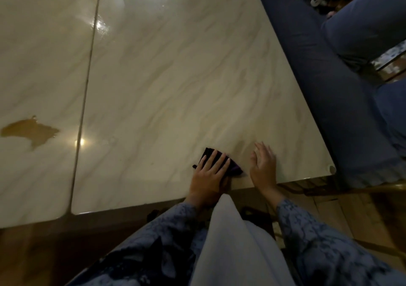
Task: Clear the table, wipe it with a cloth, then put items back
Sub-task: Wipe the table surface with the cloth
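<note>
Left hand presses flat, hiding most of the dark cloth; right hand rests open beside it.

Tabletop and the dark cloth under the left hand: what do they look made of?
Tabletop: looks like polished marble or a marble-look slab; pale with grey veining, glossy enough to mirror the lights. Real stone or laminate cannot be told. Cloth: soft woven or knit fabric, dark purple-black and matte, folded and flattened under the left hand.

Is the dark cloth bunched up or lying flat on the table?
Flat: the dark cloth lies folded on the table, pressed under the left hand.
</note>
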The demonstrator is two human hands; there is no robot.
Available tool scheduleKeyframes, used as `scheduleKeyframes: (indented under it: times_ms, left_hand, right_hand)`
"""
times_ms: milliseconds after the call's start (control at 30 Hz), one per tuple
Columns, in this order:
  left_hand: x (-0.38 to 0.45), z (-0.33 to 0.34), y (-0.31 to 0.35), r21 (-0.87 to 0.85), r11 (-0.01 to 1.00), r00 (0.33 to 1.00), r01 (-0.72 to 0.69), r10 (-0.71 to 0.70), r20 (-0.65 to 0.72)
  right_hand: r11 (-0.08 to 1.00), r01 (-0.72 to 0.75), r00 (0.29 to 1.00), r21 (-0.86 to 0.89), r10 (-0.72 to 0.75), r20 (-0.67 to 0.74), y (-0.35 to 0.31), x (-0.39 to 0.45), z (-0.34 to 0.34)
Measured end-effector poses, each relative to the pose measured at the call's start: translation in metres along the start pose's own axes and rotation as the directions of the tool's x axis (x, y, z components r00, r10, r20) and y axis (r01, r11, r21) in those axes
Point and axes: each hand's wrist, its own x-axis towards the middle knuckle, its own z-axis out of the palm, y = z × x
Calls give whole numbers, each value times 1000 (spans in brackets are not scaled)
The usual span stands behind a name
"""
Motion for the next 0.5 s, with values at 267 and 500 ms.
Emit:
scheduleKeyframes:
  times_ms: [267, 500]
  left_hand:
    - [-76, -40, -151, -21, 971, 968, 237, -238, -77]
    - [-157, -67, -255, 6, 939, 933, 345, -342, -115]
  right_hand:
    - [991, 97, 992, -89, -89, 91, -76, -31, 88]
    - [976, 115, 993, -183, -109, 45, -140, -51, 143]
